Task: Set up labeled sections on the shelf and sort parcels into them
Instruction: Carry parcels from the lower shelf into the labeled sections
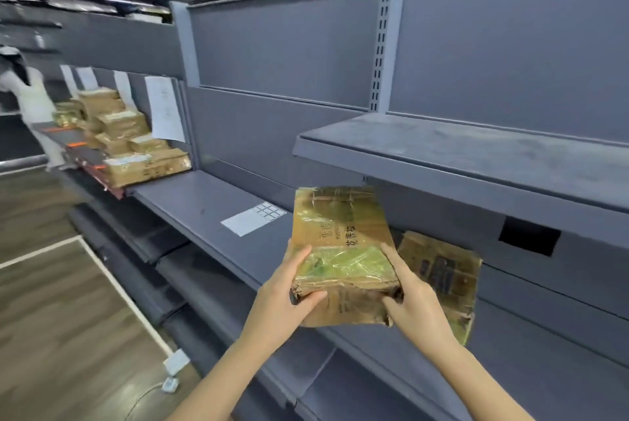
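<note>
1. The parcel [342, 243], a flat carton wrapped in glossy tape, is held by its near end. The left hand [289, 298] grips the left corner, and the right hand [415, 298] grips the right corner.
2. On both hands the fingers [301, 259] are curled round the carton, some lying on its top face and some pressed against its near end.
3. The parcel's long axis runs straight away from the fingers toward the back panel. Its far end reaches in under the upper shelf [476, 148]. Neither hand is clearly nearer the target, so the move ahead looks like a two-handed push forward and down.
4. Below and beyond the fingers lies the grey shelf [190, 196]. I cannot tell whether the parcel's far end touches it.
5. Just right of the right-hand fingers a second parcel [442, 271] leans in the same bay, so the carried one must land beside it rather than on it.
6. Left of the left-hand fingers, a white label sheet [253, 218] lies flat on the shelf.
7. Far to the left are stacked parcels [136, 148] with paper sheets [163, 107] fixed on the panel behind them.
8. The room has a wood-look floor [51, 284] and ceiling lamps, and another person [30, 97] stands at the far end.
</note>
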Motion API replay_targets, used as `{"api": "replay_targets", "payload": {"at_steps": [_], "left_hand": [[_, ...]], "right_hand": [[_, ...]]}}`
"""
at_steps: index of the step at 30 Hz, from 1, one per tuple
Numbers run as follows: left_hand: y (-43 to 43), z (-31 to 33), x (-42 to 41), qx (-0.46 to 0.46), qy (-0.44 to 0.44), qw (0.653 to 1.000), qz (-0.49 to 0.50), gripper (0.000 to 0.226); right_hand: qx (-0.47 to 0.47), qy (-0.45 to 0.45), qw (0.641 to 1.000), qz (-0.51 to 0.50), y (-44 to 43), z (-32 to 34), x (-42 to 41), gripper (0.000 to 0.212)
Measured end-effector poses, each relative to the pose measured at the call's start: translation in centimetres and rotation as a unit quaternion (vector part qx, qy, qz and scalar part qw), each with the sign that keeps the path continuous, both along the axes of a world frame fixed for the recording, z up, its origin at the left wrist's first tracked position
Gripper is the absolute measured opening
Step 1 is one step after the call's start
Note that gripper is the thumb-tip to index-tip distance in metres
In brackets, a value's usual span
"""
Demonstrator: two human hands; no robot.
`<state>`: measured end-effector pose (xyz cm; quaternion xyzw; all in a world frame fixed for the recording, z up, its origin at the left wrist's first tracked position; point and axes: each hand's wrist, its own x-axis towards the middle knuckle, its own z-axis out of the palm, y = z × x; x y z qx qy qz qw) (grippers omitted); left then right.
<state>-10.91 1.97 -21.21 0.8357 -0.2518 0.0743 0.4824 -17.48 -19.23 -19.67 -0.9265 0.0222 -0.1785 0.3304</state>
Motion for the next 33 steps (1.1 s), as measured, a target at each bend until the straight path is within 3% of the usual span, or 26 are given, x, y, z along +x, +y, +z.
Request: {"api": "replay_targets", "payload": {"at_steps": [10,23,33], "left_hand": [[16.2,-0.8,6.8,-0.006,0.002,0.987,0.158,0.072],[42.0,0.5,22.9,0.028,-0.015,0.959,0.282,0.074],[54.8,-1.6,30.8,0.032,-0.007,0.933,0.358,0.065]], "right_hand": [[0.012,-0.002,0.984,0.175,15.0,-1.2,14.3,0.075],[0.039,0.0,0.947,0.32,41.0,-0.5,36.2,0.077],[0.036,0.045,0.904,0.424,55.7,-3.2,49.2,0.081]]}}
